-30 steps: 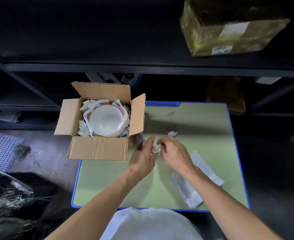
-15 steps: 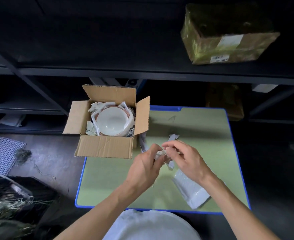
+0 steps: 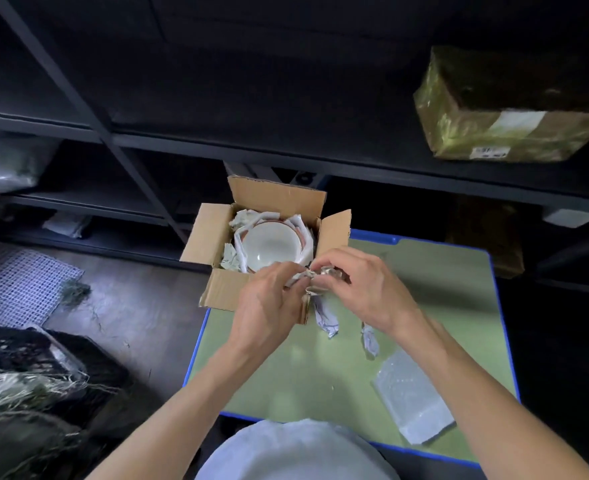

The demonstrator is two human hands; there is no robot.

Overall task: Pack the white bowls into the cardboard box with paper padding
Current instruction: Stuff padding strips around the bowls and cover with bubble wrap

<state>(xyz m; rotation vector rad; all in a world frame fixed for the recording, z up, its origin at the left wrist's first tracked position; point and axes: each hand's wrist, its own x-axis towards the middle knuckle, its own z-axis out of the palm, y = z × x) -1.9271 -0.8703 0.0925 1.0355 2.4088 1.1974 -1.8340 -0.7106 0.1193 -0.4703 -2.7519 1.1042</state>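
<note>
An open cardboard box (image 3: 217, 292) stands on the far left corner of the green table (image 3: 424, 306), partly over its edge. A white bowl (image 3: 270, 249) lies inside it, with crumpled paper padding (image 3: 244, 218) packed around its rim. Just in front of the box's near right corner, my left hand (image 3: 269, 306) and my right hand (image 3: 362, 285) pinch a crumpled wad of paper (image 3: 321, 277) between them. Strips of that paper hang down toward the table.
A flat bubble-wrap sheet (image 3: 412, 400) lies on the table at the near right. Dark metal shelving stands behind, with a wrapped parcel (image 3: 501, 112) on the upper right shelf. A white mesh mat (image 3: 19, 289) and straw-like debris (image 3: 26, 386) lie on the floor at the left.
Both hands have lifted the paper wad off the table and carried it up toward the box's near right corner. The view has tilted upward.
</note>
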